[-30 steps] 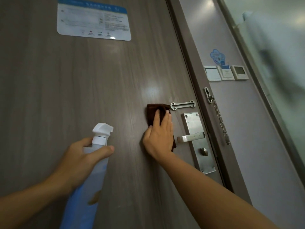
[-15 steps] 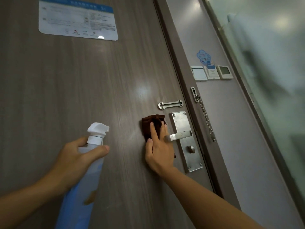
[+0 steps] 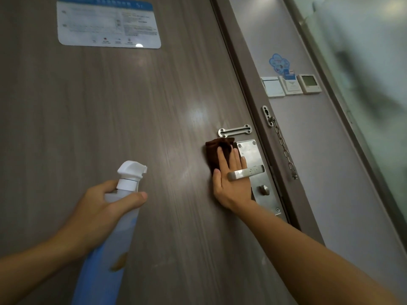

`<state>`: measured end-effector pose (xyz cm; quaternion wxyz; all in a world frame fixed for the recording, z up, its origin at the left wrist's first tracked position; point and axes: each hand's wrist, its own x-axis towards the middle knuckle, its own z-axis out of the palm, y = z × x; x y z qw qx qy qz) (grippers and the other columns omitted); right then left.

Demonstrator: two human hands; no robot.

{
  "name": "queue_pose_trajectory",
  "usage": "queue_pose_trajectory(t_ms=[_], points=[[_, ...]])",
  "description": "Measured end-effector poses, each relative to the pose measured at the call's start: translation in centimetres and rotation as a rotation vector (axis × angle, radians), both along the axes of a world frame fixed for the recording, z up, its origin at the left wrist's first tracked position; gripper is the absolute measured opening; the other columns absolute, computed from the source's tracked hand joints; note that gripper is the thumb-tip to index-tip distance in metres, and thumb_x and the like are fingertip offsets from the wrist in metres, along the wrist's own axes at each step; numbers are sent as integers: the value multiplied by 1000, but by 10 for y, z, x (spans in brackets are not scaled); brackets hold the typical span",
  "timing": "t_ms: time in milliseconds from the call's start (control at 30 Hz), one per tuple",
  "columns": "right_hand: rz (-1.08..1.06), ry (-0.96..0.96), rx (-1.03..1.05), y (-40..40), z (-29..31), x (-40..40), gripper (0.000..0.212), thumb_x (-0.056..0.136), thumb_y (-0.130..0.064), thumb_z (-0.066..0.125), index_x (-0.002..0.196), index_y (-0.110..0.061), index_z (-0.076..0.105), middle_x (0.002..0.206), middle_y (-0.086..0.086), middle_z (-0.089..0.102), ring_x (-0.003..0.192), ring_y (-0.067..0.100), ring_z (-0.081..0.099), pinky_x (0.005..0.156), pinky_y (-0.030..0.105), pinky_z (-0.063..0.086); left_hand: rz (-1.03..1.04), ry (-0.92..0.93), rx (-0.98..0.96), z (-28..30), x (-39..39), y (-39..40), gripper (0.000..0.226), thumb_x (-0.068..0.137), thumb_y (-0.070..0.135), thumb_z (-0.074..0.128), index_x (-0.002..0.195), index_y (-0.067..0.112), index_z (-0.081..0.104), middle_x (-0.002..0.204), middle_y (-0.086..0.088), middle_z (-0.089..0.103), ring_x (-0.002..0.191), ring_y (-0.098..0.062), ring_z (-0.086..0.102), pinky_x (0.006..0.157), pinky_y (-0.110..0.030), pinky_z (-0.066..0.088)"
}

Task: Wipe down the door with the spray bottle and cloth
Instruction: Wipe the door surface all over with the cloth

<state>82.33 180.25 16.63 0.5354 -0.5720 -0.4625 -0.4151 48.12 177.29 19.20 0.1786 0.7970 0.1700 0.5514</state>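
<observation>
The brown wood-grain door [image 3: 136, 111] fills the left and middle of the view. My right hand [image 3: 231, 183] lies flat on a dark brown cloth [image 3: 214, 150], pressing it against the door. The hand and cloth sit behind the silver lever handle [image 3: 251, 171], partly over the steel lock plate [image 3: 250, 150]. My left hand [image 3: 99, 210] grips the neck of a clear spray bottle [image 3: 110, 238] holding blue liquid. Its white nozzle [image 3: 131, 172] faces the door.
A white and blue notice [image 3: 108, 23] is stuck high on the door. A chain guard slot [image 3: 235, 130] sits above the lock plate, and a chain [image 3: 284, 148] hangs on the frame. Wall switches and a thermostat [image 3: 309, 83] are at right, beside frosted glass [image 3: 363, 73].
My right hand slid the cloth right, from the bare door panel to under the lever handle and onto the lock plate. The left hand and bottle stayed put.
</observation>
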Motion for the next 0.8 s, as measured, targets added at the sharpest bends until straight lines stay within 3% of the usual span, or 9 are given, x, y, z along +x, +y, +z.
queue_pose_trajectory(t_ms=[167, 333, 500, 667, 800], points=[[-50, -12, -44, -7, -30, 5, 74, 100, -40, 39, 165, -26, 6, 170, 16, 12, 159, 28, 0, 128, 40, -1, 1, 22, 6, -6, 4, -5, 42, 59, 48, 95, 81, 17, 76, 73, -13, 75, 72, -41, 75, 74, -60, 59], [-66, -12, -39, -8, -71, 1, 74, 100, -36, 37, 165, -21, 7, 170, 15, 14, 159, 26, 3, 129, 45, 4, -53, -10, -21, -15, 6, -4, 50, 54, 60, 82, 85, 22, 76, 78, -15, 76, 76, -42, 75, 76, -63, 59], [-26, 95, -54, -8, -110, -11, 70, 101, -40, 28, 165, -25, 4, 172, 13, 7, 159, 20, -10, 129, 41, -3, -68, -27, -24, -25, 14, -3, 50, 56, 58, 82, 83, 17, 75, 80, -18, 75, 80, -47, 74, 77, -66, 58], [-14, 278, 18, 5, -86, -43, 68, 101, -37, 27, 165, -24, 10, 170, 17, 12, 159, 27, -4, 128, 45, -5, -64, -32, -19, -31, 25, -3, 55, 55, 59, 79, 84, 13, 73, 82, -21, 74, 80, -46, 73, 75, -62, 59], [-49, 252, 45, 7, -53, -35, 68, 101, -39, 26, 165, -25, 9, 169, 17, 15, 158, 32, 3, 128, 47, -1, -70, -45, -14, -30, 30, -1, 52, 57, 59, 78, 81, 13, 72, 80, -19, 74, 79, -44, 73, 73, -59, 59]])
